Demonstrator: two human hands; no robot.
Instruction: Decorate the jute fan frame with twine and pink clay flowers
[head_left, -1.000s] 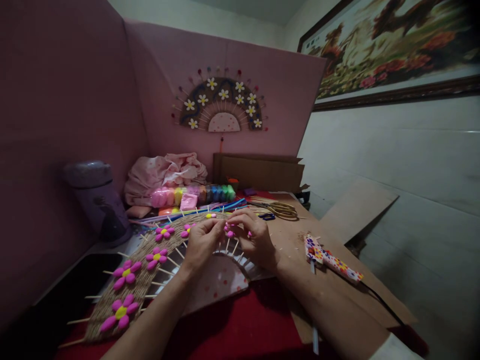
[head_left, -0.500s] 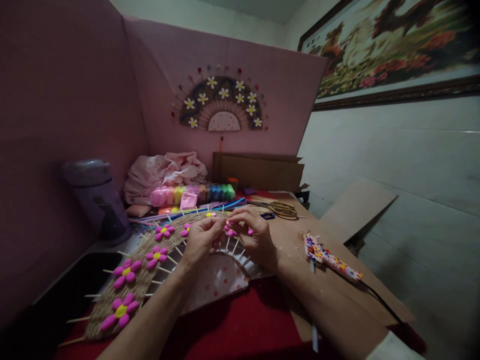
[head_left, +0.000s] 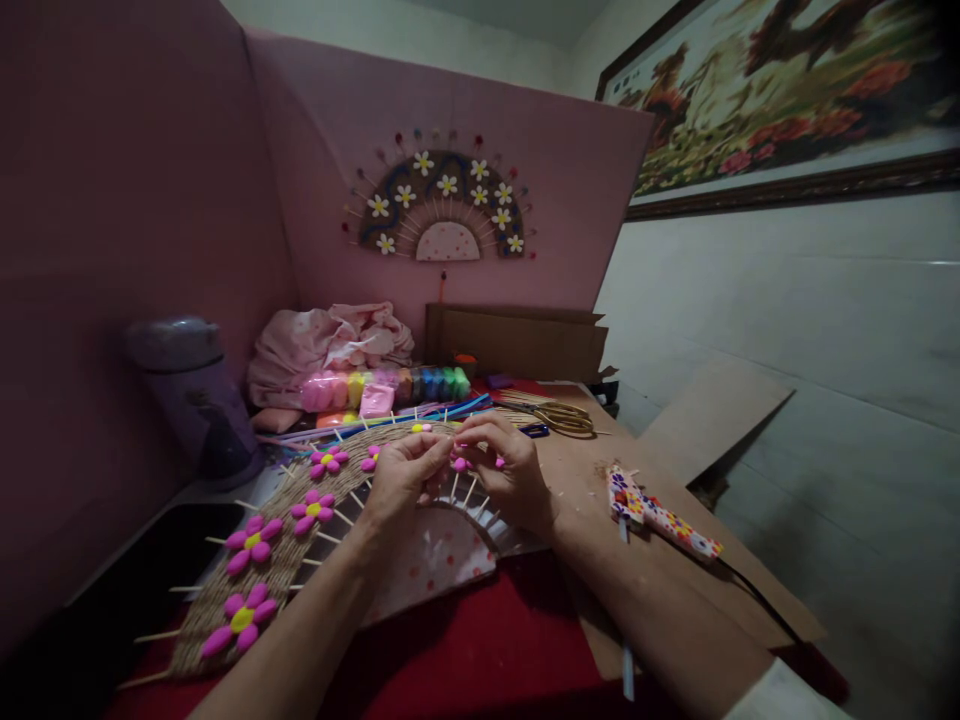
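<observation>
A half-round woven fan craft (head_left: 285,545) with wooden sticks and pink clay flowers (head_left: 252,541) lies on the red table. My left hand (head_left: 401,480) is curled over its upper arc, fingers pinched together. My right hand (head_left: 506,475) pinches at a small pink flower (head_left: 459,462) on the weave, right beside the left fingertips. What sits between the left fingers is too small to make out.
A flower-patterned glue gun (head_left: 660,515) lies on brown cardboard (head_left: 585,480) to the right. Scissors (head_left: 559,418), a strip of coloured clay packs (head_left: 382,387), pink cloth (head_left: 330,345) and a purple bottle (head_left: 191,395) stand behind. A finished fan (head_left: 442,205) hangs on the pink wall.
Both hands stay at the same spot on the fan's arc; only the fingertips shift slightly around the pink flower.
</observation>
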